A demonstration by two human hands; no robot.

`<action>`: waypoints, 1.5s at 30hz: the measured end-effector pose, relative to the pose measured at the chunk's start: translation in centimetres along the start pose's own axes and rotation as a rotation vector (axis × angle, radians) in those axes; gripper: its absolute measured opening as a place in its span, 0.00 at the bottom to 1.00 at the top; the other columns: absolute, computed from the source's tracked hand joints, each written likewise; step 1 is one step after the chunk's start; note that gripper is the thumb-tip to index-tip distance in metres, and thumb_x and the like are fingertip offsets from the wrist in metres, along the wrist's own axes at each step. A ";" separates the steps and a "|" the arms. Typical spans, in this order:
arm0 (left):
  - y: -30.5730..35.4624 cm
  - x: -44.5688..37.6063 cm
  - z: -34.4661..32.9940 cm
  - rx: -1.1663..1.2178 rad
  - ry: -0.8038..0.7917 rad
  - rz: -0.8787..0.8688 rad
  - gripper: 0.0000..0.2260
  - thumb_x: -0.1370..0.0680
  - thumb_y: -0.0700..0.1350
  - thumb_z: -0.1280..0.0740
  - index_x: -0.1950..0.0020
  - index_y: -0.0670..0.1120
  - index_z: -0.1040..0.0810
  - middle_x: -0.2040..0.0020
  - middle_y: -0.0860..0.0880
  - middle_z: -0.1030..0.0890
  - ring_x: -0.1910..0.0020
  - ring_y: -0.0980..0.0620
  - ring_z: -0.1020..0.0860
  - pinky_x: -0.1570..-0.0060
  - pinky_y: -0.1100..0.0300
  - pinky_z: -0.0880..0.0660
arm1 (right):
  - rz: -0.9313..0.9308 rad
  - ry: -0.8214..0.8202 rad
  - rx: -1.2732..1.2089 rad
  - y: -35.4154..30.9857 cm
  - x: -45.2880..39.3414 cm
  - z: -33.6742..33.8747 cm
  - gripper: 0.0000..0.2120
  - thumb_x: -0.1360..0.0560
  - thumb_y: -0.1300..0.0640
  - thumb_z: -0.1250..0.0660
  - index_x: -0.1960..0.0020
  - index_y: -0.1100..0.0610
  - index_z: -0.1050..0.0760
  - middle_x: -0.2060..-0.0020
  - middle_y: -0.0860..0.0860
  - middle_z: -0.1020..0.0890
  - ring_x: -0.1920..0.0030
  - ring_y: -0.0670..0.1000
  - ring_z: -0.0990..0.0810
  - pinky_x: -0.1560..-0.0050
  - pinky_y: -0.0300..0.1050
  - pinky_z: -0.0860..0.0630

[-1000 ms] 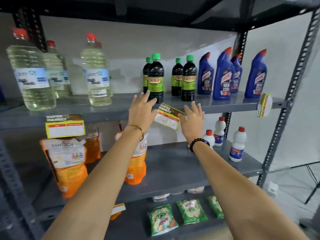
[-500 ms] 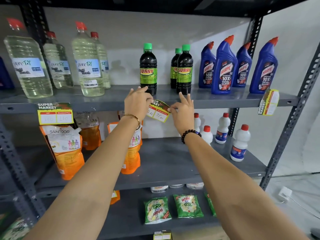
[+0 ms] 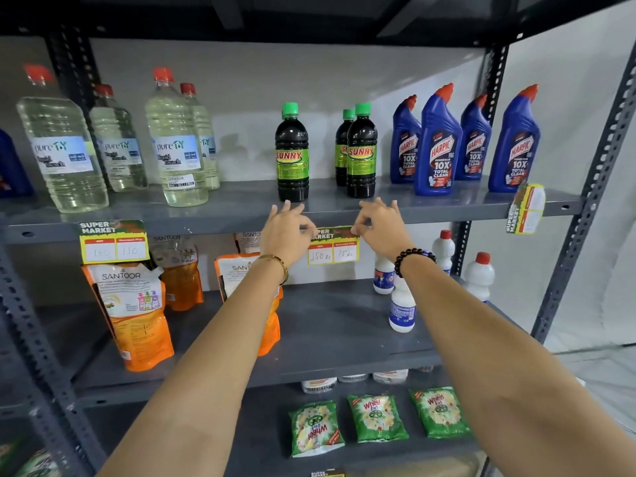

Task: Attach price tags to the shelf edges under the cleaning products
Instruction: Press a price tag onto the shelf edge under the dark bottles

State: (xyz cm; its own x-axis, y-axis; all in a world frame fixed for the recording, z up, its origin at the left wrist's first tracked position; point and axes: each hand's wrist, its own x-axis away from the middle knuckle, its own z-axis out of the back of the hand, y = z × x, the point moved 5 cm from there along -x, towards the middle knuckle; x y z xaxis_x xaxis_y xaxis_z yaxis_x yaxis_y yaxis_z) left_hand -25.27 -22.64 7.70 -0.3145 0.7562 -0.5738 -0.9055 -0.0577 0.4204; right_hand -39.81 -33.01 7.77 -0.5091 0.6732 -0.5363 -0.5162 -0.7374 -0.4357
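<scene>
A yellow and green price tag (image 3: 333,250) hangs level against the front edge of the upper grey shelf (image 3: 220,218), below the dark Sunny bottles (image 3: 292,153). My left hand (image 3: 287,232) pinches its top left corner and my right hand (image 3: 380,225) pinches its top right corner, pressing it to the edge. A second price tag (image 3: 113,242) hangs under the clear bleach bottles (image 3: 175,142) at the left. A third tag (image 3: 526,208) sits bent at the right end, below the blue Harpic bottles (image 3: 437,146).
The middle shelf holds orange Santoor pouches (image 3: 132,315) at the left and small white bottles (image 3: 401,308) at the right. Green Wheel packets (image 3: 377,418) lie on the bottom shelf. Slotted metal uprights (image 3: 592,197) frame the rack; a white wall lies to the right.
The tag was tilted and held off the shelf between my hands; now it sits straight against the shelf edge with both hands pinching its top corners. The view has shifted closer and lower.
</scene>
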 end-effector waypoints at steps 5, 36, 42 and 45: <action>0.0 0.0 -0.7 0.042 0.085 0.056 0.07 0.24 0.45 0.34 0.57 0.49 0.17 0.31 0.47 0.28 0.27 0.45 0.40 0.28 0.49 0.45 | 0.044 0.044 -0.007 0.1 -0.3 0.8 0.06 0.28 0.64 0.36 0.61 0.62 0.21 0.42 0.57 0.20 0.40 0.56 0.25 0.27 0.58 0.49; 1.4 -1.2 -0.5 -0.012 0.294 0.195 0.09 0.28 0.49 0.29 0.50 0.50 0.22 0.43 0.48 0.19 0.45 0.40 0.22 0.42 0.44 0.27 | -0.045 0.167 -0.062 0.3 -1.8 0.6 0.17 0.30 0.54 0.30 0.43 0.56 0.25 0.41 0.54 0.23 0.45 0.55 0.23 0.38 0.58 0.30; 1.6 -1.7 -1.1 -0.115 0.214 0.191 0.14 0.28 0.52 0.29 0.46 0.48 0.20 0.33 0.46 0.25 0.38 0.39 0.27 0.34 0.42 0.34 | -0.025 0.152 0.048 -0.3 -2.0 -0.4 0.11 0.29 0.50 0.32 0.49 0.53 0.20 0.35 0.54 0.26 0.40 0.56 0.25 0.34 0.60 0.41; 1.7 -1.7 -1.1 -0.113 0.246 0.199 0.12 0.29 0.49 0.28 0.48 0.48 0.19 0.34 0.46 0.24 0.40 0.38 0.26 0.37 0.42 0.32 | -0.033 0.167 0.032 -0.2 -2.2 -0.4 0.09 0.29 0.50 0.31 0.52 0.52 0.19 0.36 0.53 0.25 0.41 0.55 0.25 0.36 0.59 0.40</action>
State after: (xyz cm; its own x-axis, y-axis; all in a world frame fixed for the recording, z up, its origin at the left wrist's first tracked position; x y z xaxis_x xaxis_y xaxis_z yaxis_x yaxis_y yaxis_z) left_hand -26.56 -24.72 8.64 -0.5352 0.5433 -0.6469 -0.8410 -0.2710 0.4682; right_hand -38.32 -34.32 8.76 -0.3714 0.6768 -0.6356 -0.5542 -0.7108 -0.4330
